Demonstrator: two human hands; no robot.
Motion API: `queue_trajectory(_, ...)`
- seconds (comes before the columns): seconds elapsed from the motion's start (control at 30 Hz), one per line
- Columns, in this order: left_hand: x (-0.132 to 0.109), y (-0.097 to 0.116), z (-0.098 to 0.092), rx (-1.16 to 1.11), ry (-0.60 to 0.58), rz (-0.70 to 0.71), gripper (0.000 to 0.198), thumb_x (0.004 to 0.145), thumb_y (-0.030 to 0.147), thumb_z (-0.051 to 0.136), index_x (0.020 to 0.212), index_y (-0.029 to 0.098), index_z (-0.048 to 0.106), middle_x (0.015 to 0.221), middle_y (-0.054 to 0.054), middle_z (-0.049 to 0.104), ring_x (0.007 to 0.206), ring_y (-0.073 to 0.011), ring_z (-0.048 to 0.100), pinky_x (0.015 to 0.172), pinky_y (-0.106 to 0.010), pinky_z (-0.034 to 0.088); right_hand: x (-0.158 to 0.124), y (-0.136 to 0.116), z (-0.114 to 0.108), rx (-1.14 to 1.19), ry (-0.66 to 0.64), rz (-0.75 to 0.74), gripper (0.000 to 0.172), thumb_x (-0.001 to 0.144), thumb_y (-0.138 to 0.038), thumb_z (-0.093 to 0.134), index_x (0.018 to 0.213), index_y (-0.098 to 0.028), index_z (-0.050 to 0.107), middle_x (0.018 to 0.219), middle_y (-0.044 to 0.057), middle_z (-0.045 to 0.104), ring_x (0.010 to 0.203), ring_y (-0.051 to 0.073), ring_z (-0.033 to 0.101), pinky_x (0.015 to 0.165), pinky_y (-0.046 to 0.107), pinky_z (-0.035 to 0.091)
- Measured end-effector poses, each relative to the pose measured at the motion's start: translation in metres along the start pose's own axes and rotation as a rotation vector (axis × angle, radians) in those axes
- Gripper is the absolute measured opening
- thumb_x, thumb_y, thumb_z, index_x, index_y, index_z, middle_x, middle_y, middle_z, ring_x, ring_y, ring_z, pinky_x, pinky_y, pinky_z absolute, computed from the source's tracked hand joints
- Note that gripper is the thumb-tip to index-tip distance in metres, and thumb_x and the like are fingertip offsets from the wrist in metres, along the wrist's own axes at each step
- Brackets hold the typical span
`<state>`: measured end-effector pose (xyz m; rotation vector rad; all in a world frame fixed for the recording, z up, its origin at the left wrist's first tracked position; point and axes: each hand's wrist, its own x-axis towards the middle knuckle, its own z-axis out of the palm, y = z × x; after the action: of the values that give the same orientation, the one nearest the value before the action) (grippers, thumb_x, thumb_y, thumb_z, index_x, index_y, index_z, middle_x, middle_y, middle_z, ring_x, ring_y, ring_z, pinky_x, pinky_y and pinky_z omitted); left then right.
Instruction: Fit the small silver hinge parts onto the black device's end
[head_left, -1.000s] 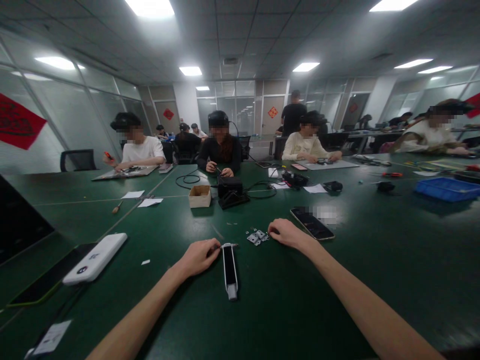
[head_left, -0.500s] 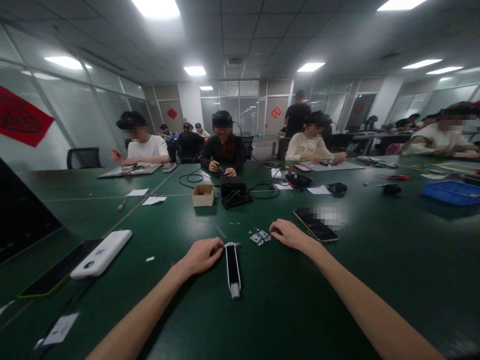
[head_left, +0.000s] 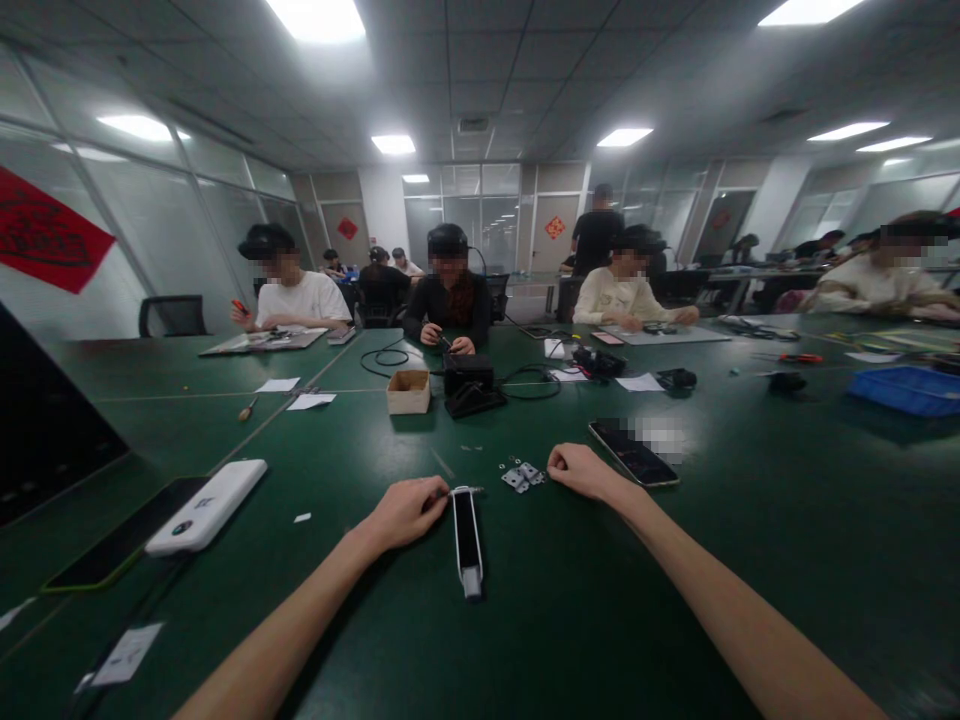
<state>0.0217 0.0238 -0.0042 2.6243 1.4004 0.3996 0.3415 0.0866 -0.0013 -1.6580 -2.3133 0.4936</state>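
Note:
My left hand [head_left: 409, 512] rests on the green table [head_left: 570, 620] with its fingers pinched together. Its fingertips meet the left end of a thin metal rod [head_left: 478, 490], which crosses the top of a long white-framed device with a black middle [head_left: 467, 540]. That device lies lengthwise toward me. My right hand [head_left: 583, 472] lies farther right, fingers curled inward; whatever they hold, if anything, is hidden. Just left of it sits a small pile of silver metal plates [head_left: 523, 478], with several tiny rings [head_left: 514, 460] behind them.
A dark-screened phone [head_left: 634, 452] lies beyond my right hand. At left are a white power bank [head_left: 206, 508] and another phone [head_left: 112, 540]. Farther back stand a small cardboard box [head_left: 409, 392] and a black device [head_left: 471, 385]. Several people sit across the table.
My right hand has drawn slightly right, away from the metal plates, with its fingers curled in more. The left hand stays at the rod. The whole view has shifted a little.

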Motion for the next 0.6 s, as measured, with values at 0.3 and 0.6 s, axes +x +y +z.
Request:
queue_trajectory(0.3,0.000,-0.001,0.000,0.000,-0.002,-0.003,0.019,0.091,0.030,0.042,0.098,0.020,0.057,0.074,-0.001,0.062,0.067,-0.0157,0.059,0.060,-0.024,0.040,0.000,0.007,0.003,-0.023,0.111,-0.047,0.017,0.076,-0.022,0.061,0.090,-0.014,0.062,0.092,0.007,0.062,0.081,0.016,0.058,0.070,0.025,0.044)
queue_trajectory(0.6,-0.002,0.000,-0.001,-0.009,-0.009,-0.015,0.018,0.090,0.029,0.042,0.097,0.020,0.057,0.077,-0.001,0.063,0.069,-0.0156,0.059,0.063,-0.025,0.041,0.005,0.011,0.003,0.054,0.019,0.025,0.019,0.082,-0.028,0.055,0.089,-0.015,0.067,0.088,0.006,0.066,0.078,0.016,0.061,0.066,0.023,0.044)
